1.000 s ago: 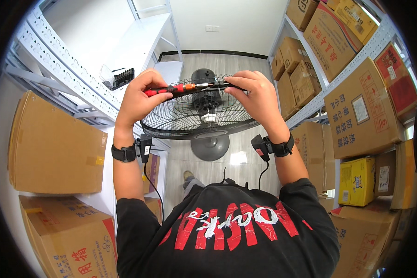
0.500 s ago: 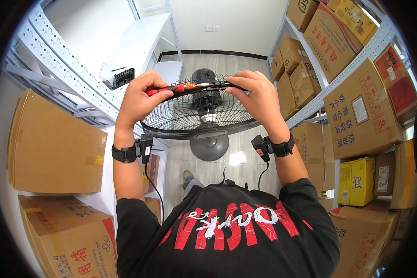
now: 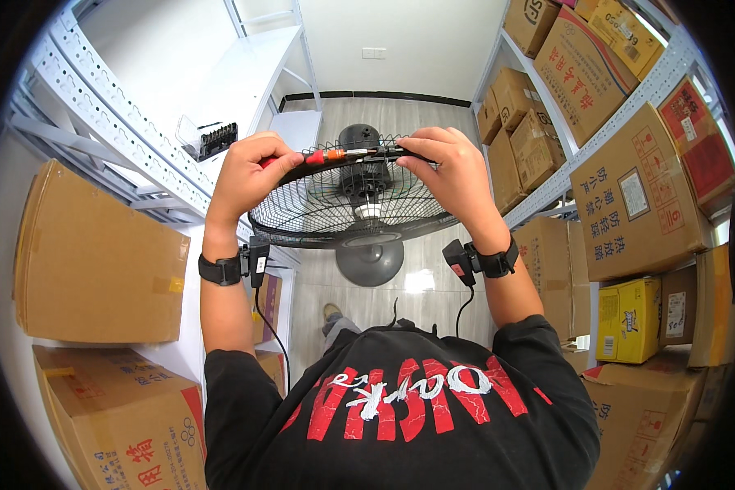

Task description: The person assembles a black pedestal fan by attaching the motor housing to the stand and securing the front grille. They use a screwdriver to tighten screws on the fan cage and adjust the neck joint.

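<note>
I see my left hand (image 3: pixel 249 175) closed around the red handle of a slim screwdriver with an orange collar and metal shaft (image 3: pixel 335 154), which lies level along the top rim of the round black wire fan guard (image 3: pixel 335 208). My right hand (image 3: pixel 453 175) pinches the same rim at the shaft's far end, fingers curled over the wire and the tool's tip. The guard sits in front of the black fan motor housing (image 3: pixel 359 137), on a stand with a round grey base (image 3: pixel 370 261) resting on the pale wood floor (image 3: pixel 433 110). Both wrists carry black bands with small cabled units. Brown cardboard boxes (image 3: pixel 629 204) fill the metal shelves to my right, and more lie at my left. A small black parts tray (image 3: pixel 216 140) sits on the white shelf (image 3: pixel 245 77) near my left hand.
</note>
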Action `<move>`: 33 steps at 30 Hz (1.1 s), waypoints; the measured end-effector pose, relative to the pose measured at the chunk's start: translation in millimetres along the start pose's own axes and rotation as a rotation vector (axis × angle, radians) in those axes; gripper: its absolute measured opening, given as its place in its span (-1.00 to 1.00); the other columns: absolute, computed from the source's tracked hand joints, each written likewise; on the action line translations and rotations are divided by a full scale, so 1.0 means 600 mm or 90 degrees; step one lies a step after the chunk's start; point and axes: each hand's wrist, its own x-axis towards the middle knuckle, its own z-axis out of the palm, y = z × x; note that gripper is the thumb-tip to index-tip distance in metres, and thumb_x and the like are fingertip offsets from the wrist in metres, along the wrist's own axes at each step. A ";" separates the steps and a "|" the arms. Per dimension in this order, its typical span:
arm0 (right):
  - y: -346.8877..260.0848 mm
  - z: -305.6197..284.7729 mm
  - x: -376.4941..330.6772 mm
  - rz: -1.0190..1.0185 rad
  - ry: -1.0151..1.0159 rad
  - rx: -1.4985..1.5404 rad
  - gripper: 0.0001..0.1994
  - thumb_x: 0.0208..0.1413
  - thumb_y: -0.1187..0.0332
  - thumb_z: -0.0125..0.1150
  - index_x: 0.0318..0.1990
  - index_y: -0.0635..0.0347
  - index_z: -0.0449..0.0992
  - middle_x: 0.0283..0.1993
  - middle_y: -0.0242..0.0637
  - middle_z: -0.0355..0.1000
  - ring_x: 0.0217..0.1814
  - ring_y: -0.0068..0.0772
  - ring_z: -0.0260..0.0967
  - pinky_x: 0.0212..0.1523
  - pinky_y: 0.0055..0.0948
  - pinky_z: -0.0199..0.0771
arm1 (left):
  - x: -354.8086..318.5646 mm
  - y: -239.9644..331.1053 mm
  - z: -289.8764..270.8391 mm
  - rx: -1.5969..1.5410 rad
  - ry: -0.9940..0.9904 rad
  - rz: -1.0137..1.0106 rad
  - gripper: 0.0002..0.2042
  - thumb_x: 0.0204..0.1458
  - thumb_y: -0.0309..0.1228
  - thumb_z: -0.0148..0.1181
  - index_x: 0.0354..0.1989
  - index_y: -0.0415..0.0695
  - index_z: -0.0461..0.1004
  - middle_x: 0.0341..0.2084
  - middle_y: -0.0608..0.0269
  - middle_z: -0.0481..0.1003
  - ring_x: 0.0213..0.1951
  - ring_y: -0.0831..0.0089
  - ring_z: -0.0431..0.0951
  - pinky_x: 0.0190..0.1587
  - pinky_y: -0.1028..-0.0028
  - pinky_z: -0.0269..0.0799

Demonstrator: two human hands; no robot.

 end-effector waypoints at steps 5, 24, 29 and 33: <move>0.003 0.002 -0.003 0.000 0.009 -0.005 -0.78 0.03 0.27 0.50 -0.16 0.05 0.75 -0.20 -0.47 0.62 -0.25 -0.26 0.45 -0.22 -0.29 0.54 | 0.001 0.021 0.006 -0.011 -0.025 -0.035 -0.82 -0.02 -0.50 0.49 -0.30 -0.25 0.58 -0.46 0.36 0.46 -0.51 0.54 0.30 -0.41 0.51 0.24; 0.003 0.006 -0.004 -0.006 0.019 0.006 -0.76 0.02 0.28 0.51 -0.14 0.07 0.74 -0.19 -0.43 0.60 -0.22 -0.24 0.45 -0.20 -0.28 0.53 | -0.002 0.002 0.002 -0.066 -0.014 -0.020 -0.89 0.04 -0.57 0.43 -0.29 -0.28 0.62 -0.46 0.34 0.50 -0.44 0.60 0.42 -0.38 0.55 0.33; 0.005 0.008 -0.003 -0.006 0.026 0.001 -0.76 0.02 0.28 0.52 -0.15 0.07 0.74 -0.21 -0.43 0.60 -0.23 -0.24 0.45 -0.20 -0.28 0.52 | 0.001 0.002 0.003 -0.005 -0.031 0.015 -0.91 0.06 -0.55 0.42 -0.29 -0.27 0.64 -0.47 0.31 0.50 -0.46 0.58 0.42 -0.39 0.53 0.33; 0.006 0.007 -0.003 -0.005 0.024 0.005 -0.77 0.02 0.28 0.52 -0.15 0.06 0.74 -0.21 -0.43 0.60 -0.24 -0.24 0.44 -0.21 -0.29 0.51 | -0.001 0.026 0.011 -0.009 -0.019 0.018 -0.75 -0.04 -0.60 0.46 -0.20 -0.23 0.55 -0.43 0.39 0.42 -0.44 0.60 0.37 -0.34 0.56 0.31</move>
